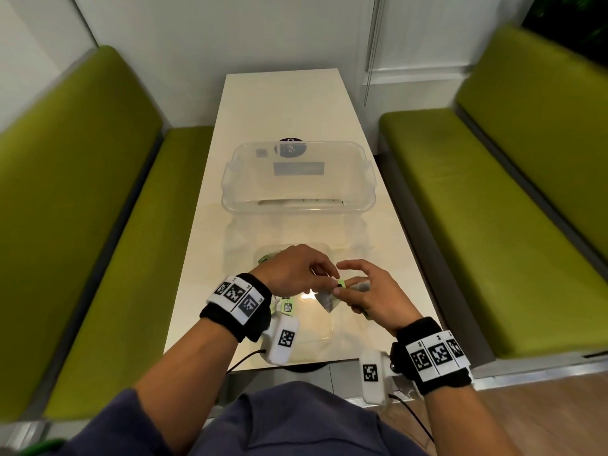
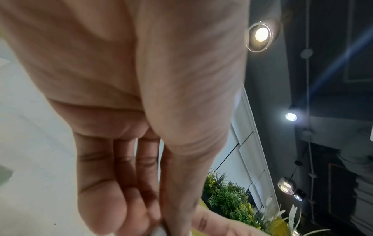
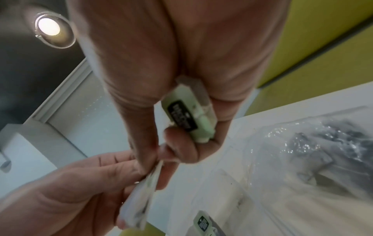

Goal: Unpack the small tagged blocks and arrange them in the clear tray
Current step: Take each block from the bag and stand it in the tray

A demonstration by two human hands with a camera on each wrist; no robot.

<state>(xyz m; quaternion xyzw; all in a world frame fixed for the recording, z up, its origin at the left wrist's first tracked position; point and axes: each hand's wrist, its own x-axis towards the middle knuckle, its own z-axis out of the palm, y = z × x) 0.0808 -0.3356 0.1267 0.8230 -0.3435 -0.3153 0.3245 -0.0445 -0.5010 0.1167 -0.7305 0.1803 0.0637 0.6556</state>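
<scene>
Both hands meet low over the front of the table. My right hand (image 1: 342,286) curls its last fingers round a pale green tagged block (image 3: 187,115) with a black label, tucked in the palm. Its thumb and forefinger pinch a small greyish packet (image 1: 329,301) with a green tag (image 1: 341,284). My left hand (image 1: 329,280) pinches the same packet (image 3: 141,199) from the other side. The left wrist view shows only my left hand's fingers (image 2: 113,183). The clear tray (image 1: 297,205) stands beyond the hands at mid-table; I see no blocks inside it.
A crumpled clear plastic bag (image 3: 302,151) lies on the white table (image 1: 283,103) under and beyond the hands. Loose tagged blocks (image 1: 288,307) lie beneath my left wrist, and another (image 3: 203,223) near the table's front edge. Green benches (image 1: 493,192) flank both sides.
</scene>
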